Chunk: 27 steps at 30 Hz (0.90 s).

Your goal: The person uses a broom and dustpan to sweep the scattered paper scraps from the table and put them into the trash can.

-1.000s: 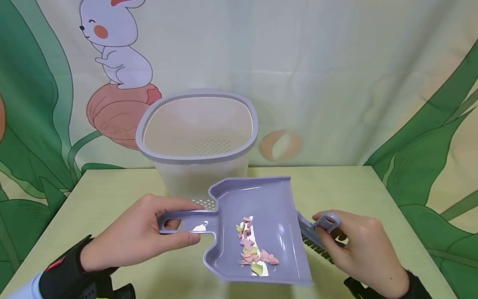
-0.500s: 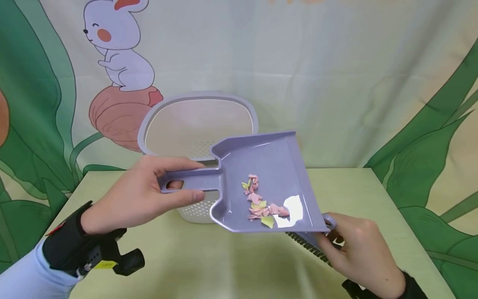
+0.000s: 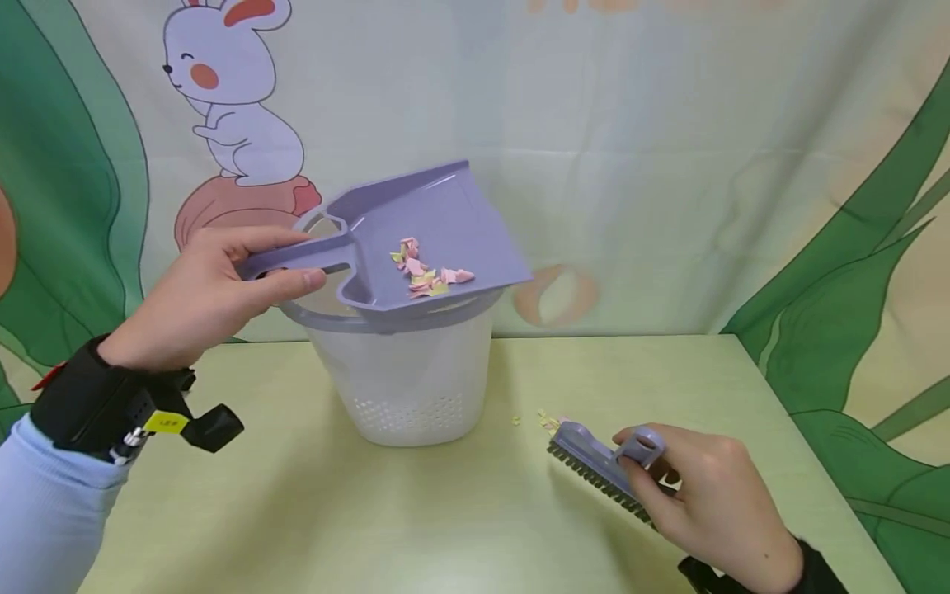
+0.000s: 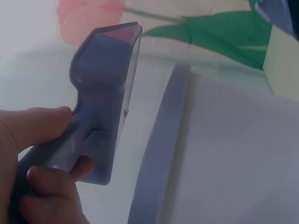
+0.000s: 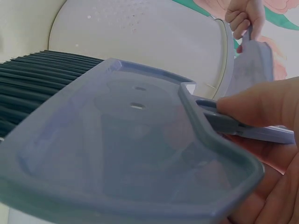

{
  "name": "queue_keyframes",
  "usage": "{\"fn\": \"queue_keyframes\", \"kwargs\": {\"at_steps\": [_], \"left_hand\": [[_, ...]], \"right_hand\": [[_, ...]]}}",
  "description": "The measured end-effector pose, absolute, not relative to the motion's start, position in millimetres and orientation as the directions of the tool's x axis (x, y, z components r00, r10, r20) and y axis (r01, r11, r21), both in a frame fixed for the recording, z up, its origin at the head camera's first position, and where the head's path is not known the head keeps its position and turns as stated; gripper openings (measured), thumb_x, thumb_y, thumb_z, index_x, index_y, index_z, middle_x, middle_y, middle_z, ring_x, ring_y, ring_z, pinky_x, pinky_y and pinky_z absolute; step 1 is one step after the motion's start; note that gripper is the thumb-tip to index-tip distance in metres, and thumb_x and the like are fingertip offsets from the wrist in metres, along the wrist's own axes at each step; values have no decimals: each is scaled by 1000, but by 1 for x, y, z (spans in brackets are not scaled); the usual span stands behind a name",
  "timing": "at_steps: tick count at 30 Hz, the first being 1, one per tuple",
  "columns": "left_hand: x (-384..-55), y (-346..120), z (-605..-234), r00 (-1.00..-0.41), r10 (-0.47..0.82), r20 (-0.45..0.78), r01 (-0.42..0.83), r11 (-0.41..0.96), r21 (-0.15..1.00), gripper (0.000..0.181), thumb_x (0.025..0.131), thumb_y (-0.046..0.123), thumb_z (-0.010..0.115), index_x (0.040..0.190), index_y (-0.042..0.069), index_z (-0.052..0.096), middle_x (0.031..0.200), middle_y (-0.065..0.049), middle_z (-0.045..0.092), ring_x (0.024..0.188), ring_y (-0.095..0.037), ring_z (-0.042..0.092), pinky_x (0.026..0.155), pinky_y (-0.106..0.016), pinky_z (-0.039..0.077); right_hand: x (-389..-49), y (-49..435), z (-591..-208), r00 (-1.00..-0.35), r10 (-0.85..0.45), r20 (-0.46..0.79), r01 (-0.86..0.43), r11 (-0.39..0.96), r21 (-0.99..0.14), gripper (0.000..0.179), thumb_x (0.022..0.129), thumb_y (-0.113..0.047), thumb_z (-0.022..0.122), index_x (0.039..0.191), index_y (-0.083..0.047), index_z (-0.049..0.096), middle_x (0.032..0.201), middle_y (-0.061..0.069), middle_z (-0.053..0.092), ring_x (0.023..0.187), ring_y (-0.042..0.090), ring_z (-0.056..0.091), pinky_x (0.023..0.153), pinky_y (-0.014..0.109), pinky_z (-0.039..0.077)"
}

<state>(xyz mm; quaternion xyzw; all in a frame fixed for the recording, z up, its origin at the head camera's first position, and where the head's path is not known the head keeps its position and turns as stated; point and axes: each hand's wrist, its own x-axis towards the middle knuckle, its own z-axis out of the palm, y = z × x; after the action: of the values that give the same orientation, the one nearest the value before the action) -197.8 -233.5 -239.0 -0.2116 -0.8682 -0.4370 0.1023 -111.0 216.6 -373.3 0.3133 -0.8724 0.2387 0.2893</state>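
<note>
My left hand (image 3: 215, 289) grips the handle of a lavender dustpan (image 3: 453, 214), held over the top of a pale bin (image 3: 408, 379) with a lavender rim. Pink and yellow-green scraps (image 3: 426, 276) lie in a small heap on the pan. In the left wrist view the dustpan (image 4: 103, 102) appears side-on beside the bin's rim (image 4: 161, 149). Lower right, my right hand (image 3: 716, 495) pinches the handle of a lavender brush (image 3: 594, 458), its dark bristles (image 5: 37, 84) showing in the right wrist view. A few yellowish bits (image 3: 547, 422) lie on the table by the brush's tip.
The bin stands at the back of a pale yellow-green table (image 3: 356, 511), close to a hanging cloth (image 3: 631, 165) printed with a rabbit and leaves. Holes dot the bin's lower wall. A black wrist strap with a camera (image 3: 211, 427) sits on my left wrist.
The dustpan, with its scraps, has risen and moved left and away from me, from in front of the bin to over it. My right hand and brush stay nearly still; table bits now show.
</note>
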Motion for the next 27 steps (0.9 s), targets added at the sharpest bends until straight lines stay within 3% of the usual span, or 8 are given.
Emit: {"fn": "queue_keyframes", "kwargs": {"at_steps": [7,15,19,23,27], "left_hand": [[-223,-259,-243,-919,219,327,394,504,769,51,90,25,69,138,8,60,124,-2,58,92,-18,63,70,-29,54],[-241,-281,-250,-942,154,298,335,508,794,53,89,29,70,137,8,61,118,-4,60,84,-17,62,66,-26,53],[-247,-285,-254,-938,123,324,337,541,771,53,87,30,73,135,10,63,112,-4,60,74,-20,55,59,-28,47],[-249,-286,-255,-931,107,348,343,576,742,55,85,31,75,136,14,63,120,-2,57,84,-19,57,62,-26,48],[-248,-281,-253,-920,109,376,361,609,706,56,84,33,76,137,18,63,117,-3,55,89,-20,53,60,-25,46]], "right_hand": [[-110,217,-374,-656,-403,639,-668,703,-243,21,80,-8,72,99,-15,70,86,-10,69,63,-8,55,56,13,44],[-112,216,-375,-640,-402,654,-683,688,-245,22,79,-6,72,99,-14,70,85,-9,69,63,-8,55,56,14,45],[-114,216,-375,-638,-403,656,-685,687,-244,22,79,-7,72,100,-14,70,86,-8,69,64,-8,55,56,14,45],[-115,215,-375,-636,-405,657,-687,685,-242,21,80,-7,72,100,-13,70,86,-8,69,64,-8,55,56,14,45],[-117,215,-375,-631,-406,661,-689,685,-237,20,79,-7,72,99,-13,70,86,-9,69,63,-9,55,56,13,44]]}}
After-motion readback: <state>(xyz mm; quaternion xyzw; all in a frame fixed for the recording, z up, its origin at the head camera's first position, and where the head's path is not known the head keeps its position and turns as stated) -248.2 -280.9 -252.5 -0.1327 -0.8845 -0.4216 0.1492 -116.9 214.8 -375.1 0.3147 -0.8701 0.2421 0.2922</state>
